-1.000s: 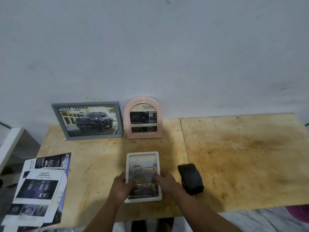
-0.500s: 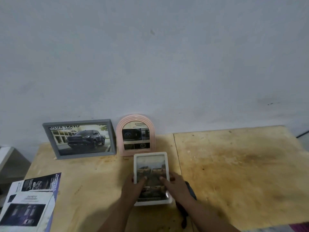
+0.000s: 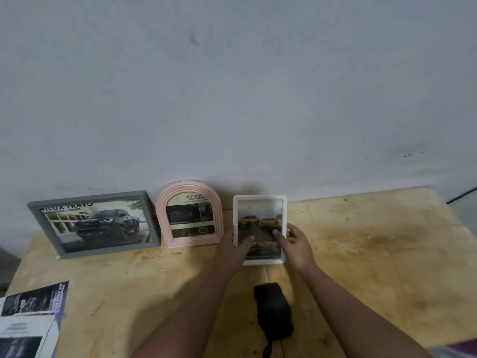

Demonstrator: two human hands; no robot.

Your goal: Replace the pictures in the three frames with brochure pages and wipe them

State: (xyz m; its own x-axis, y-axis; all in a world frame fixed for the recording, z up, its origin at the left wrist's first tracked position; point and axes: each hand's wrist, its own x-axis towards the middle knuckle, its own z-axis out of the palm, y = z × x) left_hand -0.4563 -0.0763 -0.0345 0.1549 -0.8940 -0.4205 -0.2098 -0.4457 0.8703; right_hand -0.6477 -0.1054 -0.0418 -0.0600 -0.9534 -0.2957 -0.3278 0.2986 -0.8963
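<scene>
From the head view, the white frame point(image 3: 260, 229) stands at the worktop's point(image 3: 374, 254) twelve o'clock edge, your left hand point(image 3: 236, 245) and right hand point(image 3: 293, 245) clamped on its sides. It looks light, rigid, its glazing fragile and slick; hold the rims.

A car brochure page in the grey frame point(image 3: 94, 224) reads "ILUX TRAVO", its first letter cut off; the page in the pink arched frame point(image 3: 189, 214) shows "ADVANC"; a loose brochure sheet point(image 3: 24, 332) reads "SAFETY"; other print is too blurred to read.
</scene>
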